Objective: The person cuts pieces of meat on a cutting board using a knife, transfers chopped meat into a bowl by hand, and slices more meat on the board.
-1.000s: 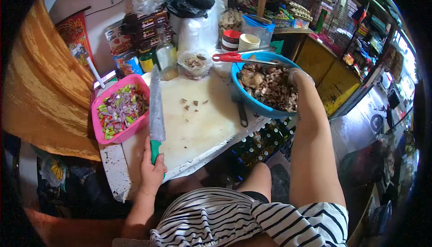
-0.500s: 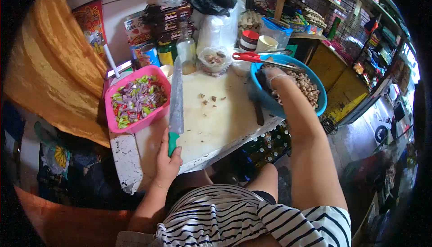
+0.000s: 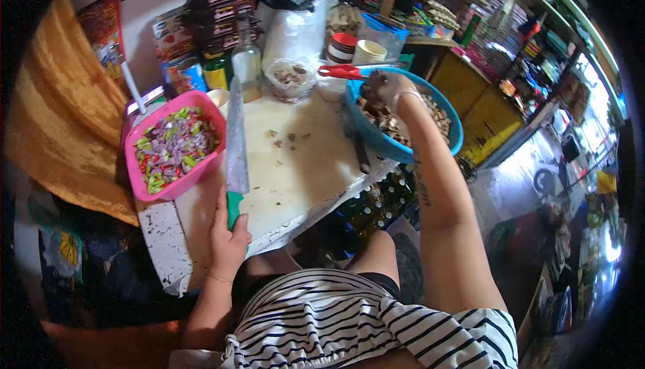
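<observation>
My left hand (image 3: 228, 234) is closed round the green handle of a large kitchen knife (image 3: 236, 134), its broad blade pointing away from me above the white cutting board (image 3: 295, 181). In a clear plastic glove, my right hand (image 3: 398, 93) is inside the blue basin (image 3: 458, 134), its fingers closed at a dark brown piece of meat (image 3: 377, 83); they are partly blurred. Chopped meat (image 3: 440, 119) fills the basin around it. A few small brown scraps (image 3: 291, 144) lie on the board. To the left, a pink tub (image 3: 138, 184) holds chopped onion and peppers (image 3: 178, 142).
Red-handled tongs (image 3: 341, 71) rest across the basin's rim. A dark-handled knife (image 3: 361, 154) lies at the board's right edge. Behind stand a glass bottle (image 3: 246, 66), a bag of chopped food (image 3: 292, 80) and stacked bowls (image 3: 369, 51). Bottles in a crate (image 3: 379, 204) are below the table.
My view has shifted, so the table appears farther left. In the basin, my right hand has risen slightly, with dark meat now showing at its fingers. My left hand still grips the knife.
</observation>
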Demonstrator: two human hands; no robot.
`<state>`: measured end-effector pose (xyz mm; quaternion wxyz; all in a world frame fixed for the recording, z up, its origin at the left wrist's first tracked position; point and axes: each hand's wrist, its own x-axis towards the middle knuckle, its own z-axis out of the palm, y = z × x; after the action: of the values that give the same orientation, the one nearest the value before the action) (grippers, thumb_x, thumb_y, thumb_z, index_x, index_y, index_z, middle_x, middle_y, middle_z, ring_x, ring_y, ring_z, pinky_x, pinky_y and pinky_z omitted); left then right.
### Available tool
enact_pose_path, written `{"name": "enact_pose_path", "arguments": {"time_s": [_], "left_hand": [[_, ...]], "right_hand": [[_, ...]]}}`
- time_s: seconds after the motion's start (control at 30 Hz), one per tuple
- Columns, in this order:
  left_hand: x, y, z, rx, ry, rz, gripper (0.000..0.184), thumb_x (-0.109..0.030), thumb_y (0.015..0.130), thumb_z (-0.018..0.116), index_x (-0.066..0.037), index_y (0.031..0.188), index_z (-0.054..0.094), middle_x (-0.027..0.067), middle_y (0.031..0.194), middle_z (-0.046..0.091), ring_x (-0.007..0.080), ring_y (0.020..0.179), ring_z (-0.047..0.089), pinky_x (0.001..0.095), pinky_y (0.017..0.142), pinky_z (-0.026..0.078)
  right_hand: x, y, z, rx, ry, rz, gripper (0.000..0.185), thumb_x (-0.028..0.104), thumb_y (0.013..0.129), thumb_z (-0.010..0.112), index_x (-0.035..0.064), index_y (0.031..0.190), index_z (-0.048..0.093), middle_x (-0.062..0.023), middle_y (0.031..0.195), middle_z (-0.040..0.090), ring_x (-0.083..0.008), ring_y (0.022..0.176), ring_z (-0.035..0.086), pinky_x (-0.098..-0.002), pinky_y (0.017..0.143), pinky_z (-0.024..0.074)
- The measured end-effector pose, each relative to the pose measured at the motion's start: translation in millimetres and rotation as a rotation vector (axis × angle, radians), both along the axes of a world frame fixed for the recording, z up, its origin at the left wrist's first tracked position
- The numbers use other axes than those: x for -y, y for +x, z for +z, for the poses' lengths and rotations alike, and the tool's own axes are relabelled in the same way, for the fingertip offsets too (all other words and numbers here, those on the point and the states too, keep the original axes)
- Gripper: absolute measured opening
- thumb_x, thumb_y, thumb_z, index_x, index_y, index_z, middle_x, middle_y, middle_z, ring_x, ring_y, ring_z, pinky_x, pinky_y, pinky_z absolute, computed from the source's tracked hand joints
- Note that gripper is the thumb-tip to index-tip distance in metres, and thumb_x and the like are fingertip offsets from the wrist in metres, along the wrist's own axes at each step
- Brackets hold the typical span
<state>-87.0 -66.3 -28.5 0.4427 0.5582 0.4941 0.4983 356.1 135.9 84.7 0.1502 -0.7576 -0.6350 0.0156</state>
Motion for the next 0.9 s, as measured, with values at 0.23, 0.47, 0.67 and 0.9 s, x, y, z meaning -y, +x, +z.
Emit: {"name": "enact_pose_path", "arguments": {"time_s": [0.23, 0.47, 0.67, 0.9], "left_hand": [[-4, -4, -9, -0.026, 0.007, -0.016, 0.074, 0.003, 0.097, 0.053, -0.020, 0.162, 0.026, 0.0028, 0.089, 0.056, 0.0079, 0.054, 0.050, 0.0254, 0.050, 0.049], [-1, -4, -10, -0.013, 0.000, 0.007, 0.075, 0.002, 0.097, 0.054, -0.020, 0.162, 0.026, 0.0030, 0.089, 0.056, 0.0084, 0.056, 0.051, 0.0262, 0.051, 0.051], [3, -6, -11, 0.041, 0.014, -0.005, 0.075, 0.006, 0.095, 0.054, -0.016, 0.162, 0.026, 0.0061, 0.108, 0.060, 0.0073, 0.058, 0.050, 0.0253, 0.051, 0.049], [-2, -5, -10, 0.036, -0.019, -0.028, 0.074, 0.006, 0.095, 0.053, -0.014, 0.161, 0.028, 0.0085, 0.124, 0.056, 0.0070, 0.058, 0.049, 0.0241, 0.051, 0.048]], "right_hand": [[42, -125, 7, -0.273, 0.524, 0.039, 0.027, 0.029, 0.100, 0.055, 0.0116, 0.116, 0.068, -0.0212, 0.104, 0.073, -0.0387, 0.092, 0.069, -0.0471, 0.078, 0.0529], [10, -235, -72, -0.176, 0.128, 0.145, 0.029, 0.022, 0.094, 0.059, 0.0179, 0.122, 0.066, -0.0207, 0.108, 0.072, -0.0403, 0.102, 0.069, -0.0509, 0.089, 0.0551], [16, -223, -68, -0.093, -0.004, 0.357, 0.037, 0.025, 0.091, 0.065, 0.0225, 0.128, 0.068, -0.0214, 0.117, 0.069, -0.0393, 0.106, 0.068, -0.0488, 0.094, 0.0540], [46, -50, 23, 0.146, -0.109, -0.015, 0.039, 0.036, 0.093, 0.064, 0.0031, 0.113, 0.072, -0.0214, 0.108, 0.073, -0.0356, 0.101, 0.071, -0.0458, 0.087, 0.0554]]}}
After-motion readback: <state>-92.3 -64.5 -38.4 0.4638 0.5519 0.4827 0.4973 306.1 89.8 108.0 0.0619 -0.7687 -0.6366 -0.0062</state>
